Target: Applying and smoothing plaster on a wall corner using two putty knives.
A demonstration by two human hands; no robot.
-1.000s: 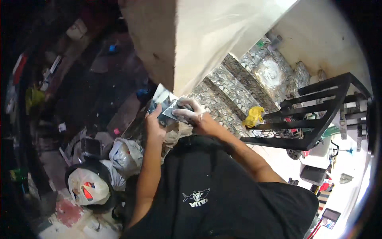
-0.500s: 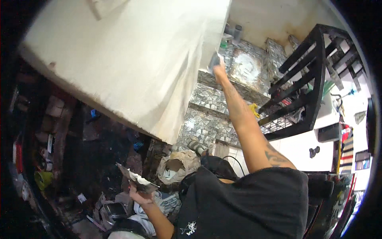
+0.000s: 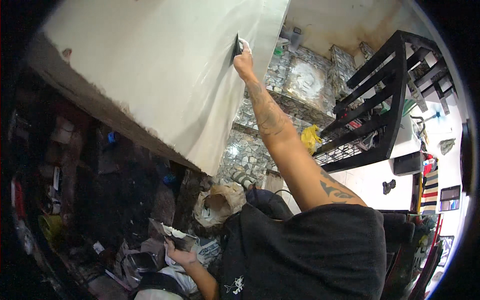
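My right hand is wrapped around a dark putty knife, out at the end of my stretched arm. Its blade lies against the pale plastered wall, close to the corner where the surface turns. Low on the left, my left hand grips a thin flat plate from below. A ridge of white putty sits along the plate. Shiny smears and a shaded fold-like hollow run down the wall below the knife.
Stone-patterned steps climb beyond the wall corner, with a black slatted railing to their right. An open sack stands beside my leg. A yellow plastic bag is near the railing. Dark clutter fills the space under the wall's rough lower edge.
My right hand has swung left with the putty knife, from in front of the steps onto the wall face. The left hand and plate have shifted slightly downward.
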